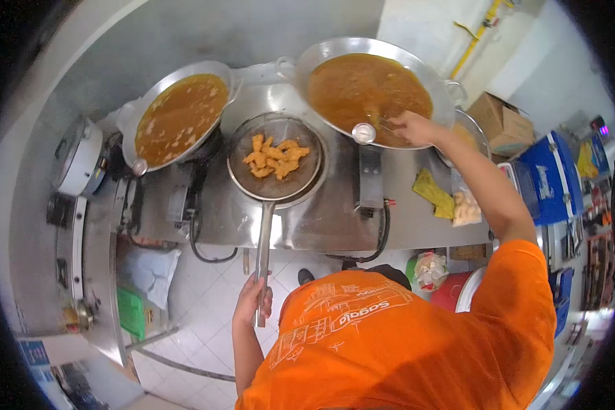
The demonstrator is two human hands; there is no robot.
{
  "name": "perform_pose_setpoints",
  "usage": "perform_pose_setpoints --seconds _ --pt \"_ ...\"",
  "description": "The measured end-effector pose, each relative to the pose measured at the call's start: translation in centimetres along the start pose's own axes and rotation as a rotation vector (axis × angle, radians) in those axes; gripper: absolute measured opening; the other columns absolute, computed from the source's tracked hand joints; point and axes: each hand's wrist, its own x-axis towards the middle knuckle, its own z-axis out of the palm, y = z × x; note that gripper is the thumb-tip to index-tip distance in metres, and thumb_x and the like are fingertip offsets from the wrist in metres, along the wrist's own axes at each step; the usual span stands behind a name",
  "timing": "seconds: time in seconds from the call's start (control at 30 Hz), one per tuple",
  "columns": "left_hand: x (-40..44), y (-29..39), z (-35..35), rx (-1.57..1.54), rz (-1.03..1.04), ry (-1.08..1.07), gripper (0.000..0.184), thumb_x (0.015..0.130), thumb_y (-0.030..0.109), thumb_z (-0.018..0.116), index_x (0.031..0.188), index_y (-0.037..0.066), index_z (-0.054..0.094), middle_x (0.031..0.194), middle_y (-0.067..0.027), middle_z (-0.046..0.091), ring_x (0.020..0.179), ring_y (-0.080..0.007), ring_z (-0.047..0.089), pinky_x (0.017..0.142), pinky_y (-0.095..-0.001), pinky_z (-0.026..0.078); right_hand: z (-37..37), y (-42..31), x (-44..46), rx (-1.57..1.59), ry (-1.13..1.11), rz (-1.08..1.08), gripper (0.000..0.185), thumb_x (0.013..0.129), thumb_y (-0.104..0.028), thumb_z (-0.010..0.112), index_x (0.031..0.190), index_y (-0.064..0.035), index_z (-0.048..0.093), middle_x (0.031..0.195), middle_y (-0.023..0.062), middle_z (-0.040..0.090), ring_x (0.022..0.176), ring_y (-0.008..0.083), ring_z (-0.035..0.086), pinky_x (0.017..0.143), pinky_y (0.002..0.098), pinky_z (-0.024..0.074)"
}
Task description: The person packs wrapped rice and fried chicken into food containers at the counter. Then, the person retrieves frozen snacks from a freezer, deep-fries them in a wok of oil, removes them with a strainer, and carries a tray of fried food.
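My left hand [254, 299] is closed around the long metal handle of a round mesh strainer [269, 191]. Golden-brown fried pieces [276, 157] lie in the strainer's mesh, over a metal bowl or pan on the steel counter. My right hand [411, 128] reaches over the near side of the large right wok [446, 102], which is full of brown frying oil [365, 85]. Its fingers are drawn together near the oil; thin wire-like lines show beside them, but what they hold is unclear. A round dial thermometer [363, 133] sits at the wok's rim, left of my fingers.
A second wok [131, 140] at the left holds oil with pale floating bits and has another dial [140, 167]. Right of the burner lie a yellow-green cloth [432, 194] and a plastic bag [467, 207]. Beyond are a cardboard box [502, 124] and blue cooler [552, 176].
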Motion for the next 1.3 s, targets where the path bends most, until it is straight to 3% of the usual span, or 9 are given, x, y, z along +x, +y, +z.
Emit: perform_pose_setpoints --seconds 0.13,0.43,0.5,0.6,0.67,0.8,1.0,1.17,1.3 --pt "0.1 -0.1 -0.2 0.016 0.012 -0.016 0.042 0.107 0.04 0.052 0.135 0.01 0.048 0.058 -0.0034 0.048 0.033 -0.0128 0.04 0.031 -0.0264 0.035 -1.5 -2.6 -1.4 0.725 -0.111 0.37 0.045 0.104 -0.013 0.058 0.149 -0.0098 0.054 0.068 -0.007 0.043 0.053 0.0055 0.035 0.047 0.0256 0.0287" --pt "-0.3 0.3 -0.2 0.07 -0.017 0.019 0.043 0.106 0.041 0.053 0.137 0.01 0.049 0.058 -0.0021 0.046 0.035 -0.012 0.038 0.032 -0.0271 0.034 -2.4 -4.3 -4.8 0.894 0.018 0.435 0.047 0.104 -0.017 0.059 0.151 -0.0172 0.053 0.062 -0.0085 0.034 0.051 0.0047 0.029 0.045 0.0255 0.0228" --pt "-0.5 0.1 0.0 0.063 -0.02 0.076 0.043 0.106 0.041 0.052 0.137 0.012 0.05 0.059 -0.0018 0.046 0.035 -0.0116 0.038 0.032 -0.0267 0.034 -3.0 -4.1 -4.8 0.722 0.081 0.318 0.044 0.104 -0.018 0.06 0.148 -0.0158 0.057 0.064 -0.0066 0.04 0.051 0.0057 0.034 0.045 0.0271 0.0276" --pt "-0.2 -0.3 0.3 0.073 -0.058 0.163 0.041 0.106 0.042 0.051 0.136 0.014 0.052 0.061 -0.0013 0.047 0.036 -0.0109 0.037 0.032 -0.0261 0.032 -4.8 -1.8 -5.7 0.283 0.23 0.222 0.039 0.096 -0.022 0.066 0.132 -0.0055 0.068 0.099 0.0206 0.073 0.09 0.0327 0.07 0.084 0.042 0.0558" --pt "-0.1 -0.5 0.3 0.075 -0.059 0.146 0.039 0.107 0.042 0.05 0.135 0.016 0.053 0.062 -0.001 0.046 0.036 -0.0105 0.037 0.032 -0.0257 0.032 -5.3 0.2 -6.2 -0.126 0.45 0.106 0.038 0.095 -0.02 0.063 0.13 -0.0086 0.069 0.111 0.0277 0.07 0.1 0.0394 0.07 0.088 0.048 0.0554" --pt "-0.4 -0.4 0.3 0.09 -0.033 0.119 0.037 0.107 0.044 0.049 0.131 0.016 0.054 0.061 -0.0004 0.045 0.035 -0.01 0.037 0.031 -0.0249 0.031 -9.6 -1.0 -9.3 -0.233 0.401 0.509 0.027 0.093 -0.014 0.059 0.113 -0.0049 0.073 0.113 0.0249 0.071 0.107 0.0408 0.07 0.09 0.051 0.0562" --pt "-0.6 -0.1 1.2 0.066 -0.037 0.099 0.037 0.108 0.042 0.047 0.131 0.014 0.052 0.061 -0.0005 0.044 0.035 -0.0097 0.036 0.03 -0.0249 0.03 -8.5 5.3 -11.1 -0.677 0.312 0.48 0.019 0.093 -0.009 0.054 0.101 0.0001 0.069 0.098 0.024 0.073 0.091 0.039 0.074 0.072 0.0493 0.0613" --pt "-0.6 -0.3 1.1 0.082 -0.034 0.181 0.042 0.108 0.041 0.047 0.135 0.01 0.049 0.061 -0.0007 0.045 0.035 -0.0101 0.036 0.031 -0.026 0.032 -6.2 2.0 -10.9 -0.601 0.145 0.419 0.019 0.09 -0.008 0.055 0.092 0.0015 0.072 0.097 0.0241 0.074 0.092 0.04 0.074 0.077 0.0512 0.0598" --pt "-0.6 0.2 1.1 0.11 0.007 0.084 0.044 0.107 0.041 0.048 0.137 0.009 0.047 0.06 -0.0014 0.045 0.036 -0.0109 0.037 0.032 -0.0273 0.034 -6.3 -0.2 -8.7 -0.462 -0.144 0.383 0.025 0.088 -0.01 0.057 0.102 0.0035 0.072 0.106 0.0278 0.072 0.097 0.0427 0.072 0.08 0.0496 0.0581"
